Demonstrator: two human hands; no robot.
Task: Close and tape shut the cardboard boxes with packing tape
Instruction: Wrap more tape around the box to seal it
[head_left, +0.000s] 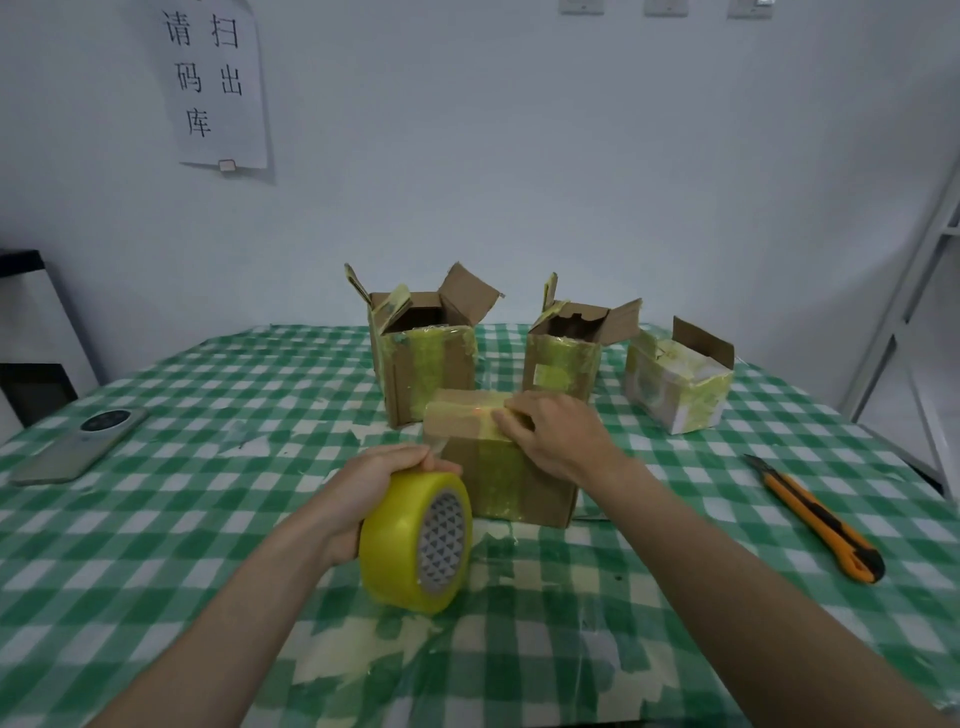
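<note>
A closed cardboard box (511, 483) stands in front of me on the checked tablecloth, with yellowish tape across its top and down its front. My right hand (558, 434) lies on the box top, fingers pressing the tape strip there. My left hand (374, 486) grips a big yellow roll of packing tape (415, 540) just left of the box, and a short clear strip runs from the roll up to the box's top edge. Behind stand two open boxes, a tall one (423, 358) and a shorter one (563, 358), flaps up.
A small white box (675, 384) with old tape sits at the back right, one flap raised. An orange utility knife (818, 519) lies at the right. A phone (78, 444) lies at the far left. Tape scraps cover the green checked table (208, 519).
</note>
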